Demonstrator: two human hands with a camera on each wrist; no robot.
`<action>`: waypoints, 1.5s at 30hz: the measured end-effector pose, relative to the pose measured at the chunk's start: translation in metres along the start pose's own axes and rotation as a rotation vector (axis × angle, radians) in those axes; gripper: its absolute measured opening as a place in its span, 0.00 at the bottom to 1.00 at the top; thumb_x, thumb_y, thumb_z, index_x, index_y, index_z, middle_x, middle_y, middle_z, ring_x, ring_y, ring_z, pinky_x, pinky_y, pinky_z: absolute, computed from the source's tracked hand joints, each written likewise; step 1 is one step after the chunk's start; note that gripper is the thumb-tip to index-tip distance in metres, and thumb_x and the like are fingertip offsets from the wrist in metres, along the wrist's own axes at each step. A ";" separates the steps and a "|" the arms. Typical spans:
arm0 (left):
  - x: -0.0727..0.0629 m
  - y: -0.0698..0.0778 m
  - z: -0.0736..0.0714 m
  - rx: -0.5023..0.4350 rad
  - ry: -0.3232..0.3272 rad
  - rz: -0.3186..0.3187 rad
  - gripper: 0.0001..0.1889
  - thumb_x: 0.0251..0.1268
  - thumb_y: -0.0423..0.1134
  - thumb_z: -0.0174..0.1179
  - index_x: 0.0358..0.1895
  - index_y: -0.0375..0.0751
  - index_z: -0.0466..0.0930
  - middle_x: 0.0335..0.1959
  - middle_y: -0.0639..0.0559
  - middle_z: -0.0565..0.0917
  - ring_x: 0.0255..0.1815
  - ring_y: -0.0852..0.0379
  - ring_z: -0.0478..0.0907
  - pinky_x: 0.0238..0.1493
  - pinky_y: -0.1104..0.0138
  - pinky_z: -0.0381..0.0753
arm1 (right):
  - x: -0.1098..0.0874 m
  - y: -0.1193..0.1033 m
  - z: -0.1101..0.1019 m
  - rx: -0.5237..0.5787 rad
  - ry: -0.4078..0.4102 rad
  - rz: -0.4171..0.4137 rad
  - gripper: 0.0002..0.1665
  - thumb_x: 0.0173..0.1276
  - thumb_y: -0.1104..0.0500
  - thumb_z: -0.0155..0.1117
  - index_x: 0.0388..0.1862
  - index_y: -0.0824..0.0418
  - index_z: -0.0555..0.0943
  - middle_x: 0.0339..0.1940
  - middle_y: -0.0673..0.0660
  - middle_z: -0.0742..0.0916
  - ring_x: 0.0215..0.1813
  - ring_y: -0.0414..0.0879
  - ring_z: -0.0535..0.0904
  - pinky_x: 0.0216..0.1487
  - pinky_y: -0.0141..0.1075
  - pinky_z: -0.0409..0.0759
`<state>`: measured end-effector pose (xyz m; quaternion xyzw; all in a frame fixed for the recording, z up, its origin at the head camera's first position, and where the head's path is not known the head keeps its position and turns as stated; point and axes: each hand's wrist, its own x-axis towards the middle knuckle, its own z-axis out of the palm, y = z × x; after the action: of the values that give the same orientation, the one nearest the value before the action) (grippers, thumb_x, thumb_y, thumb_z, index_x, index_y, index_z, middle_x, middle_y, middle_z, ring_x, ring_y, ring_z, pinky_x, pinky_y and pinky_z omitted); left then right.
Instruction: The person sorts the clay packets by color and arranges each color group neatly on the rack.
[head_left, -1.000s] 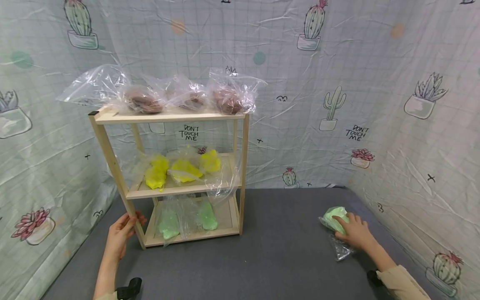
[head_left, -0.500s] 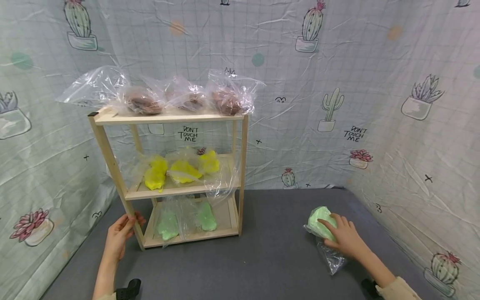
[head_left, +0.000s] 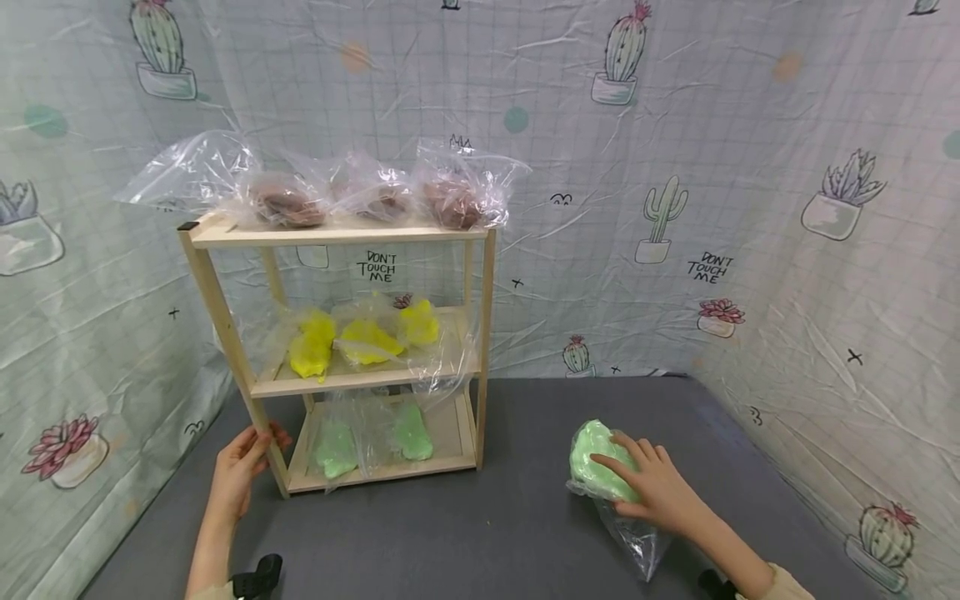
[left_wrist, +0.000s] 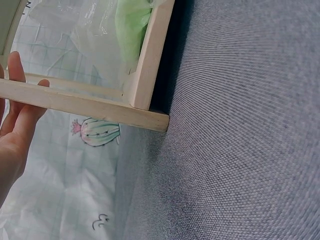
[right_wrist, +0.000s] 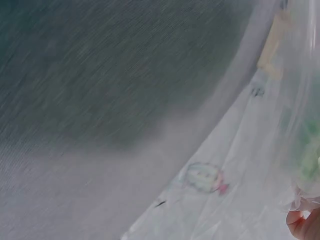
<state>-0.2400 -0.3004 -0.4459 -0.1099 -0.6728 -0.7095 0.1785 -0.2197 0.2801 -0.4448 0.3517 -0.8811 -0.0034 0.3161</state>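
Note:
My left hand grips the left front post of a wooden shelf rack; in the left wrist view its fingers wrap round that post. In my right hand is a clear plastic bag of light green clay-like stuff, pinched between thumb and fingers, its loose end hanging below. At the right edge of the right wrist view, part of the hand shows below the blurred green bag. Two similar bags of green stuff lie on the rack's bottom shelf.
Bags of yellow stuff fill the middle shelf, and bags of brown stuff sit on top, one overhanging the left end. A dark grey tabletop extends right of the rack. Cactus-printed sheets hang behind and at both sides.
My right hand has carried the bag of green stuff leftward across the table toward the rack. My left hand stays on the post.

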 end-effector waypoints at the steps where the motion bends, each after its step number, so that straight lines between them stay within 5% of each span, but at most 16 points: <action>1: 0.000 0.001 0.000 0.005 0.004 -0.008 0.10 0.67 0.35 0.45 0.43 0.47 0.76 0.33 0.66 0.82 0.36 0.72 0.80 0.35 0.79 0.75 | 0.002 -0.003 0.000 0.005 0.003 -0.012 0.38 0.40 0.44 0.66 0.56 0.46 0.73 0.54 0.59 0.74 0.39 0.44 0.65 0.35 0.33 0.55; 7: 0.000 0.003 0.001 0.020 0.024 -0.032 0.10 0.67 0.35 0.46 0.41 0.51 0.76 0.32 0.67 0.82 0.36 0.72 0.80 0.35 0.79 0.75 | 0.015 -0.022 0.002 0.021 0.001 -0.089 0.38 0.45 0.39 0.63 0.59 0.44 0.70 0.58 0.56 0.74 0.41 0.42 0.65 0.36 0.30 0.49; 17: 0.007 -0.019 -0.010 0.047 0.026 -0.010 0.14 0.66 0.39 0.47 0.49 0.33 0.72 0.34 0.66 0.82 0.37 0.71 0.80 0.35 0.78 0.75 | 0.043 -0.058 0.012 0.084 0.031 -0.254 0.36 0.46 0.48 0.65 0.59 0.45 0.70 0.59 0.56 0.74 0.38 0.39 0.61 0.36 0.31 0.51; 23: 0.002 -0.005 -0.002 0.034 0.047 -0.019 0.15 0.66 0.39 0.48 0.47 0.30 0.72 0.32 0.66 0.82 0.36 0.72 0.80 0.35 0.78 0.75 | 0.065 -0.083 0.019 0.118 0.023 -0.282 0.28 0.58 0.46 0.54 0.60 0.44 0.69 0.61 0.55 0.72 0.37 0.39 0.59 0.37 0.31 0.53; 31: 0.001 0.000 0.001 0.038 0.034 -0.021 0.09 0.66 0.39 0.47 0.43 0.46 0.76 0.32 0.67 0.83 0.36 0.72 0.80 0.35 0.79 0.75 | 0.101 -0.125 0.032 0.030 0.110 -0.227 0.28 0.71 0.43 0.24 0.60 0.44 0.68 0.59 0.55 0.74 0.38 0.44 0.63 0.38 0.37 0.54; 39: 0.001 0.001 0.003 0.054 0.061 -0.060 0.13 0.66 0.40 0.48 0.46 0.34 0.73 0.32 0.68 0.82 0.35 0.72 0.80 0.35 0.78 0.74 | 0.136 -0.156 0.045 -0.043 0.127 -0.128 0.28 0.71 0.45 0.23 0.60 0.45 0.68 0.58 0.58 0.74 0.38 0.48 0.66 0.39 0.43 0.58; 45: 0.002 -0.001 0.000 0.048 0.060 -0.056 0.11 0.66 0.39 0.47 0.45 0.36 0.74 0.32 0.67 0.83 0.35 0.72 0.81 0.35 0.78 0.75 | 0.158 -0.169 0.057 -0.075 0.179 -0.070 0.26 0.71 0.46 0.24 0.58 0.46 0.69 0.56 0.58 0.75 0.38 0.49 0.67 0.38 0.43 0.61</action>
<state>-0.2428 -0.3004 -0.4462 -0.0652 -0.6867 -0.7009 0.1814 -0.2344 0.0421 -0.4408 0.3689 -0.8359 -0.0160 0.4061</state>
